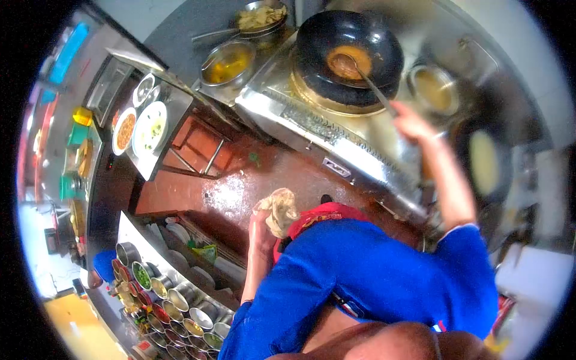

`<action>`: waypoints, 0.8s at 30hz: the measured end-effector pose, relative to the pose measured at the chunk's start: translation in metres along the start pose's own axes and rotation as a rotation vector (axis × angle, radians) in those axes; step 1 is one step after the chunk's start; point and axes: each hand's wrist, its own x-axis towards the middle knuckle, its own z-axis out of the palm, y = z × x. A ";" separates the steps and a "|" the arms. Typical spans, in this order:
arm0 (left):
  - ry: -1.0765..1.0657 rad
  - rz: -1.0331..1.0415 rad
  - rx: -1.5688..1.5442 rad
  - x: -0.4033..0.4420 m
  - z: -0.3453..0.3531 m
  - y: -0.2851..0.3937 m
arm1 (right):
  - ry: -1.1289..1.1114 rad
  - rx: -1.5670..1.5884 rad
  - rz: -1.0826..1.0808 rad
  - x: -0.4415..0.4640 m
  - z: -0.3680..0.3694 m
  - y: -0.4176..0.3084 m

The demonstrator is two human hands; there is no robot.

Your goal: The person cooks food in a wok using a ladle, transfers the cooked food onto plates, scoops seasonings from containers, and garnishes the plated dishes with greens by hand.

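A black wok sits on the stove burner, with reddish-brown sauce pooled at its bottom. My right hand is closed around the handle of a ladle, whose bowl dips into the sauce. Lower down, beside my waist, my left hand grips a crumpled beige cloth, well apart from the wok. Part of the left fingers is hidden behind the cloth.
Right of the wok stands a metal pot. A bowl of yellow oil and a strainer of food are at the left. Bowls stand on a side table. Several seasoning containers line the lower-left counter, near another person's blue sleeve.
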 end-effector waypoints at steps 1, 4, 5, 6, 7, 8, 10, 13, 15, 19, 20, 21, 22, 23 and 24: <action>0.009 -0.021 0.008 0.006 0.021 0.003 | 0.048 0.125 0.069 0.011 -0.003 -0.016; 0.017 -0.065 -0.033 0.023 0.043 0.005 | 0.136 0.727 0.103 0.075 -0.003 0.000; 0.080 -0.067 0.068 0.026 0.047 0.012 | 0.217 0.891 0.118 0.080 0.010 0.000; 0.067 -0.050 0.103 0.031 0.050 0.017 | 0.285 0.923 0.186 0.075 0.029 -0.009; 0.049 -0.034 0.136 0.033 0.050 0.022 | 0.307 1.014 0.237 0.058 0.051 -0.033; 0.029 -0.020 0.170 0.037 0.048 0.026 | 0.332 1.105 0.287 0.048 0.065 -0.056; 0.062 -0.129 -0.010 0.063 0.033 0.029 | 0.101 1.305 0.209 0.058 0.072 -0.068; 0.007 -0.198 -0.067 0.093 0.034 0.048 | 0.127 1.465 0.134 0.126 0.047 -0.051; 0.027 -0.179 -0.021 0.120 0.028 0.062 | 0.170 1.349 0.033 0.138 0.041 -0.036; 0.035 -0.170 0.155 0.177 0.061 0.098 | 0.363 1.170 0.381 0.065 0.105 -0.096; 0.020 -0.165 0.196 0.192 0.077 0.105 | 0.285 1.219 0.436 0.056 0.113 -0.112; -0.202 -0.151 0.112 0.206 0.103 0.111 | 0.241 1.195 0.415 0.057 0.109 -0.121; -0.420 -0.134 0.022 0.224 0.127 0.116 | 0.186 1.027 0.375 0.068 0.099 -0.122; -0.459 -0.156 0.022 0.250 0.139 0.116 | 0.217 0.770 0.296 0.084 0.088 -0.109; -0.508 -0.173 0.029 0.280 0.148 0.114 | 0.248 0.514 0.212 0.096 0.080 -0.086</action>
